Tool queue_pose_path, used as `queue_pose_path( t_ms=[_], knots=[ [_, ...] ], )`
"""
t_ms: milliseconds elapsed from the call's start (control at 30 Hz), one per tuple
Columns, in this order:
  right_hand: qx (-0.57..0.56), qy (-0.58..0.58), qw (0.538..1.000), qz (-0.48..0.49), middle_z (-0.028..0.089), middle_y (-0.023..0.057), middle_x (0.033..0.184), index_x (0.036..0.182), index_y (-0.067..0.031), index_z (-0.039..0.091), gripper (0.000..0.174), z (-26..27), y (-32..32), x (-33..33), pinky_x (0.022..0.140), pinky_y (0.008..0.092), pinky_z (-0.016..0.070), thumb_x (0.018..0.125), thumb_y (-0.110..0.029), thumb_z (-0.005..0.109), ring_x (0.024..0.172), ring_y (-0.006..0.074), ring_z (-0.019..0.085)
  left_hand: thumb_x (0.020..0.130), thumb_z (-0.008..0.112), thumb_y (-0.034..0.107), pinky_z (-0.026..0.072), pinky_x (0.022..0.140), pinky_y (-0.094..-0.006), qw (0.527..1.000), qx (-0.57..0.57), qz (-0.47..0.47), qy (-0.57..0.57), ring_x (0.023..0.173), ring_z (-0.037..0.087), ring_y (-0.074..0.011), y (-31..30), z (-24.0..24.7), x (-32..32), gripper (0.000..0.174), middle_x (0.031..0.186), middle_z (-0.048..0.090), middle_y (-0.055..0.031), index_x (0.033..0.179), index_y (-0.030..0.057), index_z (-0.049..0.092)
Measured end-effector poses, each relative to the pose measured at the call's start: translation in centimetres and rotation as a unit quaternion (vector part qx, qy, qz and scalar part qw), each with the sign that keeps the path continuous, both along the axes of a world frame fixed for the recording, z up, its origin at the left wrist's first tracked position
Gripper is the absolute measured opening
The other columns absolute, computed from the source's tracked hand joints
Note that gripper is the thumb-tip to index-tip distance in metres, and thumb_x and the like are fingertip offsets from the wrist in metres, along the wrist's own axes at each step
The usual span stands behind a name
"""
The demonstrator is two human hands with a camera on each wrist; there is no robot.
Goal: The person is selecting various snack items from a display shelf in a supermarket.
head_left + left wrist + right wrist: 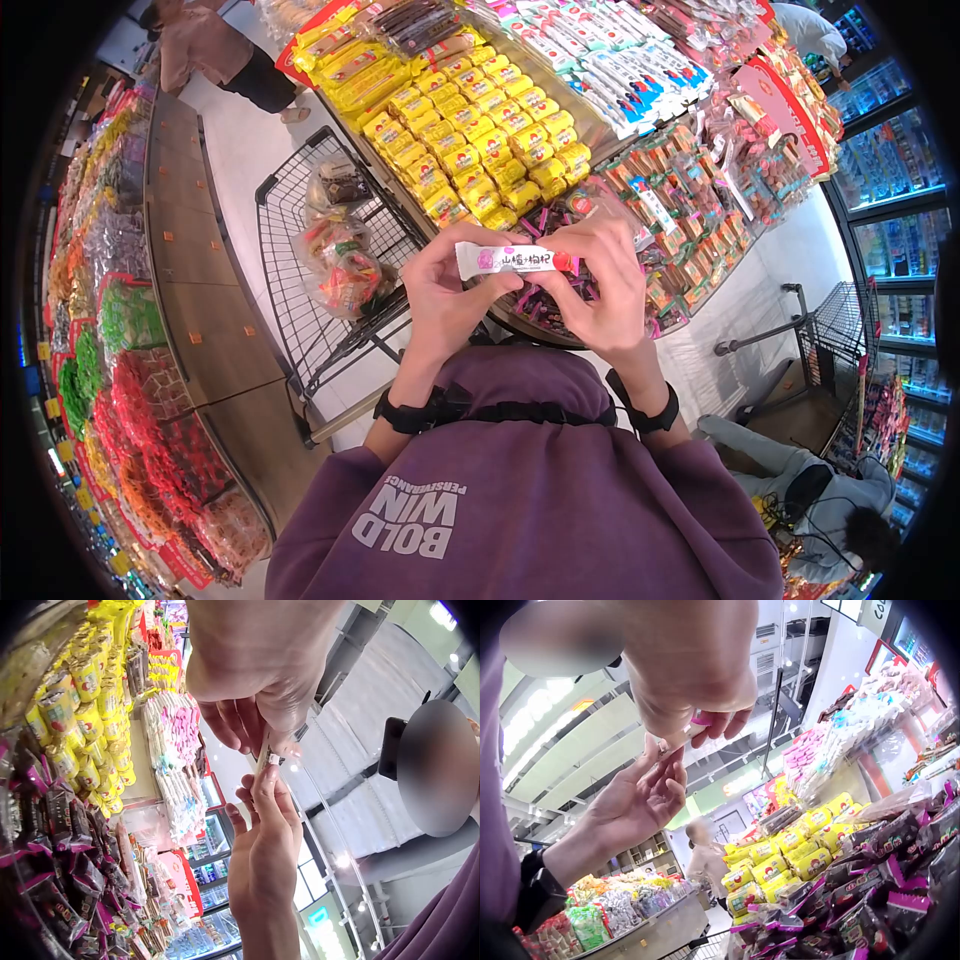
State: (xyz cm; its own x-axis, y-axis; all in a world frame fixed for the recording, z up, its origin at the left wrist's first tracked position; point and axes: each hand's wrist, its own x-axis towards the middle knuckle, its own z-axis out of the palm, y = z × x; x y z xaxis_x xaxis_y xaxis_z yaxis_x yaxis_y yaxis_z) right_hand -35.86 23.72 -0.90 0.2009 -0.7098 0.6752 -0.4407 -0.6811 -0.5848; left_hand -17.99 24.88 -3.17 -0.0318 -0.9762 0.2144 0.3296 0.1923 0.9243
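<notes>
A small white wrapped snack bar (515, 261) with purple and red print is held level in front of the chest, its Chinese lettering facing up. My left hand (440, 285) pinches one end between thumb and fingers. At the other end, my right hand (608, 280) pinches the wrapper the same way. In the left wrist view, the thin edge of the bar (267, 754) shows between the fingertips of both hands. Below the hands lie dark packets with purple ends (870, 922) and yellow-wrapped rolls (480, 140).
A wire shopping cart (290, 220) with bagged goods stands left of the display. Beyond it, a long counter (190, 230) borders shelves of bagged sweets. A second cart (835, 330) and a bent-over person (820, 490) are at right. Another person (225, 60) stands far left.
</notes>
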Motion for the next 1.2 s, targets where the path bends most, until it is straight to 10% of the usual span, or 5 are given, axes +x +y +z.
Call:
queue_pose_path(
  t_ms=[200, 500, 1200],
  knots=[
    [0.095, -0.053, 0.994, 0.024, 0.068, 0.0117, 0.082, 0.097, 0.0000, 0.068, 0.018, -0.3, 0.9, 0.1, 0.069, 0.0358, 0.0495, 0.082, -0.003, 0.077, 0.075, 0.0277, 0.062, 0.080, 0.080, -0.006, 0.0532, 0.087, -0.0307, 0.999, -0.008, 0.016, 0.030, 0.097, 0.068, -0.0169, 0.1, -1.1, 0.4, 0.032, 0.104, 0.071, -0.0123, 0.109, -0.0058, 0.066],
    [0.331, -0.242, 0.907, 0.093, 0.066, 0.0014, 0.074, 0.100, 0.0005, 0.066, 0.011, -0.6, 1.6, 0.5, 0.061, 0.0237, 0.0479, 0.095, -0.009, 0.069, 0.068, 0.0033, 0.058, 0.089, 0.072, -0.002, 0.0557, 0.074, -0.0261, 0.999, -0.007, 0.011, 0.048, 0.082, 0.067, -0.0117, 0.6, -0.4, 0.4, 0.018, 0.096, 0.071, -0.0102, 0.105, -0.0085, 0.065],
    [0.355, -0.278, 0.883, 0.125, 0.070, 0.0027, 0.093, 0.102, 0.0018, 0.068, 0.016, -0.4, 1.9, 0.3, 0.073, 0.0221, 0.0490, 0.089, -0.004, 0.076, 0.084, 0.0041, 0.061, 0.086, 0.077, 0.004, 0.0473, 0.075, -0.0248, 0.999, 0.002, 0.018, -0.050, 0.083, 0.061, -0.0084, 0.8, 0.6, 0.1, 0.017, 0.090, 0.068, -0.0047, 0.098, -0.0031, 0.068]
  ],
)
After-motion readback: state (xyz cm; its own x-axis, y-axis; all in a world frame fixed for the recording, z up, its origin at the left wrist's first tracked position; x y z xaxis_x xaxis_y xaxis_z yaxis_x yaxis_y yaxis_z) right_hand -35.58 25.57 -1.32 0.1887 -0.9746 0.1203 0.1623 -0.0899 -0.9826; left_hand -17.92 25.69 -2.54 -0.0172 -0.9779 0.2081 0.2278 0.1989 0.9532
